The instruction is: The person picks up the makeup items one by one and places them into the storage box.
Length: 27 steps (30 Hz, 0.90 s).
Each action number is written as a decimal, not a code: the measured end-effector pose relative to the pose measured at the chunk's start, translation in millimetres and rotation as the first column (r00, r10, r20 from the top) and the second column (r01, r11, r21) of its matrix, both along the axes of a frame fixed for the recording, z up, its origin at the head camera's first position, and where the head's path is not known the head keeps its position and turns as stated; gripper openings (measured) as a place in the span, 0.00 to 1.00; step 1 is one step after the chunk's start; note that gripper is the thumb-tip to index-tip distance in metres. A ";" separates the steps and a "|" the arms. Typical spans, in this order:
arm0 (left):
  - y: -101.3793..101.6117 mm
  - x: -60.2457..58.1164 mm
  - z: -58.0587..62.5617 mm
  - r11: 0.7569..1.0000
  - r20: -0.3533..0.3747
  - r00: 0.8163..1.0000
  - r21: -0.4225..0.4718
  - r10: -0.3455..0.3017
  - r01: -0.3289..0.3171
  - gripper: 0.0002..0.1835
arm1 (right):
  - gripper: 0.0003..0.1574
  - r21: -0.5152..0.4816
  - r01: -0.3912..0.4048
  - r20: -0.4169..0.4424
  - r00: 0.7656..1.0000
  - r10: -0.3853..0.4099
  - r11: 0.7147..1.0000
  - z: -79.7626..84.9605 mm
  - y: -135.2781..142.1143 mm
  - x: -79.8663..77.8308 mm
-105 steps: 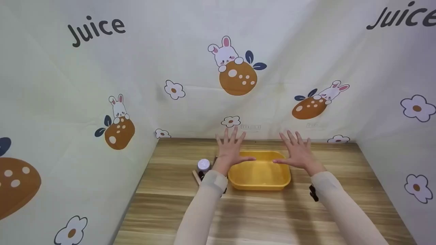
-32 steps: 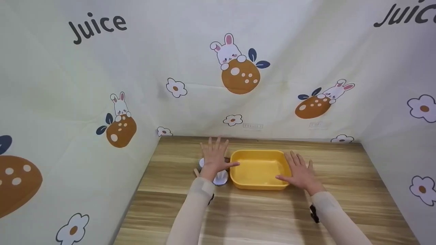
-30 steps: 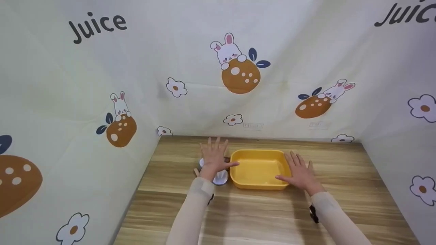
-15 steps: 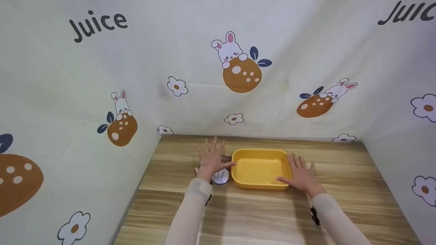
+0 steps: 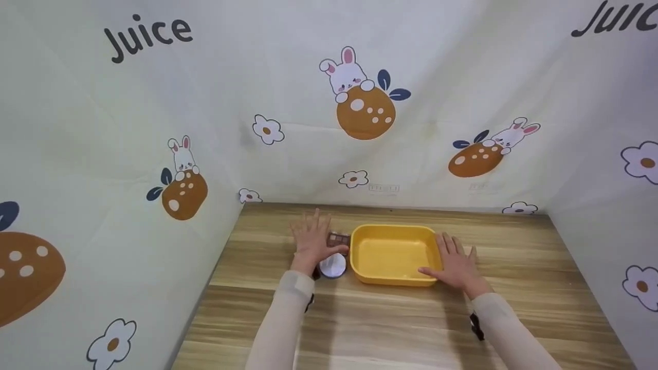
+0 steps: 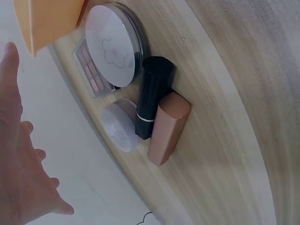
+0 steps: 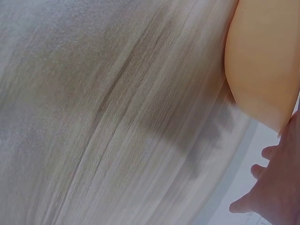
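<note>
My left hand [image 5: 312, 242], fingers spread, hovers over a small group of cosmetics left of a yellow plastic basin [image 5: 395, 280]. In the left wrist view these are a round white-lidded compact [image 6: 111, 47], an eyeshadow palette [image 6: 89, 70], a small white-lidded jar [image 6: 123, 125], a black lipstick tube [image 6: 153, 91] and a rose-brown tube [image 6: 169, 126]. From the head, the hand hides the jar and most of both tubes. My right hand [image 5: 456, 263] is at the basin's right rim, thumb over its inside, fingers straight. Whether it touches the rim I cannot tell.
A wood-grain table [image 5: 390, 329] carries everything. Pale printed cloth [image 5: 288, 169] with rabbits and flowers walls off the back and both sides. The basin's right wall [image 7: 262, 61] fills a corner of the right wrist view.
From over the basin, my left hand has moved left across the cosmetics, uncovering the palette and compact. My right hand has come down beside the basin's right rim and barely moves now.
</note>
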<state>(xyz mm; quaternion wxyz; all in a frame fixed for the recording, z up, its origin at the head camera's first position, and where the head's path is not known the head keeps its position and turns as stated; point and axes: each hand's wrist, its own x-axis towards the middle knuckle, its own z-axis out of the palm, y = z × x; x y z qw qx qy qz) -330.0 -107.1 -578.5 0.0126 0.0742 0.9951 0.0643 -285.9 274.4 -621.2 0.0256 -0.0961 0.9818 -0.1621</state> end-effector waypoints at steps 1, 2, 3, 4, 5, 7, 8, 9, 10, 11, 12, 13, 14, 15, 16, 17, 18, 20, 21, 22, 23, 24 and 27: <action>-0.9 -0.4 -0.7 1.000 0.003 1.000 -0.007 0.001 -0.001 0.59 | 0.72 0.003 0.001 0.003 1.000 -0.001 1.000 -0.2 0.4 -0.1; -1.8 -0.8 -1.3 1.000 0.002 1.000 -0.014 0.002 -0.002 0.59 | 0.72 0.002 -0.001 0.003 1.000 0.001 1.000 0.1 0.7 0.1; -2.6 -1.4 -2.0 1.000 0.001 1.000 -0.023 0.004 -0.004 0.59 | 0.72 0.004 -0.004 0.002 1.000 0.004 1.000 0.3 0.9 0.4; -3.5 -2.1 -2.7 0.999 0.004 1.000 -0.036 0.008 -0.007 0.59 | 0.72 0.003 -0.006 0.002 1.000 0.006 1.000 0.5 0.9 0.7; -4.5 -2.5 -3.1 0.999 0.007 1.000 -0.050 0.013 -0.013 0.59 | 0.72 0.003 -0.006 0.007 1.000 0.006 1.000 0.8 1.0 1.0; -6.5 -3.4 -4.0 0.997 0.017 1.000 -0.070 0.024 -0.023 0.59 | 0.73 0.005 -0.008 0.011 1.000 0.008 1.000 1.3 1.3 1.5; -7.6 -3.7 -4.5 0.997 0.014 0.999 -0.078 0.030 -0.029 0.59 | 0.73 0.004 -0.011 0.012 1.000 0.010 1.000 1.6 1.5 1.8; -8.6 -4.0 -5.0 0.996 0.017 0.999 -0.080 0.036 -0.035 0.59 | 0.73 0.009 -0.009 0.019 1.000 0.009 1.000 1.6 1.7 1.8; -9.8 -4.0 -5.6 0.996 0.016 0.999 -0.076 0.041 -0.040 0.59 | 0.73 0.013 -0.007 0.025 1.000 0.006 1.000 1.7 1.9 1.9; -10.9 -4.0 -6.1 0.997 0.016 0.999 -0.067 0.048 -0.047 0.59 | 0.73 0.016 -0.003 0.031 1.000 0.002 1.000 2.0 1.9 2.0; -12.0 -3.9 -6.7 0.997 0.016 0.998 -0.062 0.053 -0.051 0.59 | 0.73 0.014 -0.003 0.033 0.999 0.002 1.000 2.3 1.8 2.0; -13.1 -4.0 -7.5 0.997 0.012 0.998 -0.056 0.055 -0.055 0.59 | 0.73 0.013 -0.005 0.030 1.000 0.005 1.000 2.6 1.5 2.1; -14.3 -3.8 -8.4 0.997 0.009 0.998 -0.050 0.057 -0.057 0.59 | 0.72 0.013 -0.006 0.028 1.000 0.006 1.000 3.1 1.2 2.0; -15.4 -3.7 -9.1 0.997 0.007 0.998 -0.040 0.059 -0.058 0.58 | 0.72 0.014 -0.002 0.029 1.000 0.002 1.000 3.4 0.8 1.8; -16.6 -3.6 -10.0 0.998 0.005 0.998 -0.029 0.060 -0.060 0.58 | 0.72 0.012 -0.002 0.024 1.000 0.002 1.000 3.8 0.5 1.8; -17.6 -3.6 -10.8 0.998 0.007 0.998 -0.022 0.063 -0.062 0.58 | 0.71 0.011 -0.001 0.024 1.000 0.000 1.000 4.0 0.2 1.7; -18.7 -3.6 -11.6 0.998 0.003 0.998 -0.012 0.063 -0.063 0.58 | 0.71 0.011 -0.002 0.019 1.000 0.001 1.000 4.3 -0.1 1.7; -20.7 -3.7 -13.2 0.998 0.000 0.998 0.009 0.067 -0.067 0.57 | 0.71 0.016 0.003 0.018 1.000 -0.003 1.000 4.8 -0.6 1.9; -21.5 -3.8 -13.8 0.997 0.000 0.998 0.018 0.070 -0.070 0.57 | 0.70 0.016 0.006 0.018 1.000 -0.006 1.000 5.0 -0.7 2.1; -22.3 -4.0 -14.2 0.997 0.000 0.997 0.025 0.073 -0.073 0.56 | 0.71 0.016 0.004 0.014 1.000 -0.005 1.000 5.4 -0.9 2.5; -23.0 -4.1 -14.6 0.997 -0.001 0.997 0.025 0.076 -0.076 0.56 | 0.71 0.017 0.005 0.015 1.000 -0.005 1.000 5.5 -1.1 2.7; -23.6 -4.2 -15.1 0.997 0.000 0.997 0.026 0.079 -0.079 0.56 | 0.71 0.017 0.006 0.016 1.000 -0.006 1.000 5.3 -1.2 2.6; -25.1 -4.6 -15.8 0.996 0.000 0.997 0.026 0.083 -0.083 0.56 | 0.71 0.018 0.003 0.022 1.000 -0.004 1.000 4.3 -1.0 2.6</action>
